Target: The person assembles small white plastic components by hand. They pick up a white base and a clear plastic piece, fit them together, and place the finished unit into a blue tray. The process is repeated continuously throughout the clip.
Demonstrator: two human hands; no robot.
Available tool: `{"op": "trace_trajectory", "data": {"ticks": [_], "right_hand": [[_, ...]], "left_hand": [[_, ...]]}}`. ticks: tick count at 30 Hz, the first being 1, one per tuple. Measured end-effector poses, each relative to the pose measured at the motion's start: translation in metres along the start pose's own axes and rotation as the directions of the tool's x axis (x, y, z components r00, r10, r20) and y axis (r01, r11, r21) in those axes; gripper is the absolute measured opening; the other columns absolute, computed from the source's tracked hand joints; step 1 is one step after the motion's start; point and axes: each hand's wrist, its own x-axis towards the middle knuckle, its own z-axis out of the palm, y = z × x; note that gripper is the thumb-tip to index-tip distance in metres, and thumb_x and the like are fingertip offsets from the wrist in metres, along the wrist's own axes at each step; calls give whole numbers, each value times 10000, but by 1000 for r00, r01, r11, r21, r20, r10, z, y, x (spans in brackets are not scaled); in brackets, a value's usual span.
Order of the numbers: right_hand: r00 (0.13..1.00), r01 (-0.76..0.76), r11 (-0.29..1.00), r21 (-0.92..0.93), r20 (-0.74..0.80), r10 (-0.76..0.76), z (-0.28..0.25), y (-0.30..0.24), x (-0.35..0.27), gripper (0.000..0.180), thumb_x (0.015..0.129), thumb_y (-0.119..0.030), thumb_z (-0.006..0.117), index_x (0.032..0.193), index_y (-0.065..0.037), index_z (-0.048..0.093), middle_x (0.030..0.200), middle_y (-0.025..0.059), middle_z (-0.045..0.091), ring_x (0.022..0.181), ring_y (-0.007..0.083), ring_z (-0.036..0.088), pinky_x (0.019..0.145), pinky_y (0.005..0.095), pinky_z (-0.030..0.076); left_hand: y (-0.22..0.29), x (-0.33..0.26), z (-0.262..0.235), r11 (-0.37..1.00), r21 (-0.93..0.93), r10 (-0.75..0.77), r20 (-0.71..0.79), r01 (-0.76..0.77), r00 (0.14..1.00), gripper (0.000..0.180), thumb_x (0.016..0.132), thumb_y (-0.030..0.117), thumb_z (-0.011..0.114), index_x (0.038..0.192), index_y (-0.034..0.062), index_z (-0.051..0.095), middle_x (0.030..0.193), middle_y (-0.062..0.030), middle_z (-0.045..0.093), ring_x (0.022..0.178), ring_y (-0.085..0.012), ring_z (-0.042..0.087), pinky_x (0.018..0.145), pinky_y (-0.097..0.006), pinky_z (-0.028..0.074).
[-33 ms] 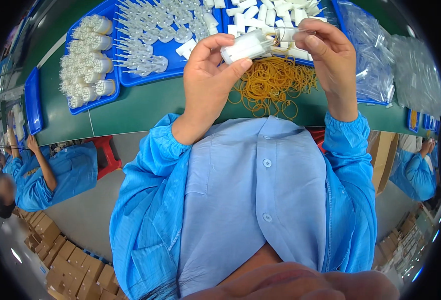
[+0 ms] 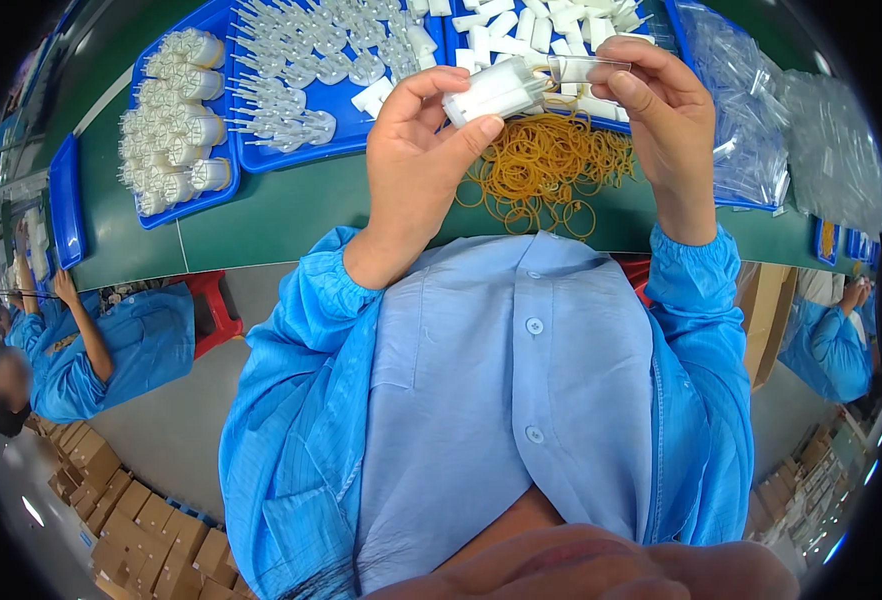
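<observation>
My left hand (image 2: 416, 150) is closed round a bundle of white plastic pieces (image 2: 496, 93) with clear plastic along its outside. The bundle lies tilted, its right end toward my other hand. A yellowish rubber band (image 2: 541, 68) shows at that end. Between thumb and fingers, my right hand (image 2: 661, 105) pinches a small clear plastic piece (image 2: 583, 68), held close to the bundle's right end. Whether the band is looped round both is too fine to tell. Below the hands, a heap of yellow-brown rubber bands (image 2: 551, 165) is spread on the green table (image 2: 291, 215).
Blue trays hold finished-looking bundles (image 2: 176, 125), clear stemmed plastic parts (image 2: 301, 75) and white blocks (image 2: 521, 30). Clear plastic pieces (image 2: 736, 110) lie in bags at the right. A bare blue tray (image 2: 67, 205) stands far left. Co-workers in blue (image 2: 121, 345) sit on both sides.
</observation>
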Motion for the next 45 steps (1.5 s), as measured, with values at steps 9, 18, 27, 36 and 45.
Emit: {"op": "trace_trajectory", "data": {"ticks": [9,18,27,36,45], "right_hand": [[990,143,964,-224,27,-140,-12,-5,0,199,891,-7,588,1073,63,626,1081,134,578,808,168,591,731,287,503],[990,134,964,-230,80,-119,-17,-13,0,190,886,-3,581,1057,68,625,1070,138,574,791,162,575,717,277,487],[993,106,971,-213,80,-90,-17,-13,0,190,882,-3,584,1054,65,629,1067,133,576,779,154,571,709,274,484],[996,-18,985,-169,79,32,-8,-9,-2,212,899,-64,613,1086,26,655,831,67,626,740,127,605,702,247,502],[985,-154,988,-4,83,154,-8,1,-4,256,930,-130,597,1137,12,646,808,66,638,742,127,617,709,245,518]], "left_hand": [[-5,0,-7,998,-60,-9,44,12,999,270,854,-46,643,1110,-43,554,1209,-74,464,1102,-201,568,937,-295,456],[-8,0,-5,999,-39,8,54,-6,999,276,856,-45,646,1117,-31,557,1171,-64,472,1092,-211,578,931,-298,467],[-5,0,-3,996,-78,57,74,-51,996,293,849,-74,639,1119,-7,547,1145,-72,489,1087,-218,580,911,-306,489],[-5,0,-3,989,75,124,58,-128,991,261,822,-80,652,1077,-33,620,1186,-113,527,1090,-186,528,955,-308,439],[-5,0,-1,999,8,46,61,-46,997,242,849,-53,651,1088,-51,615,1166,-73,476,1042,-161,567,887,-263,484]]}}
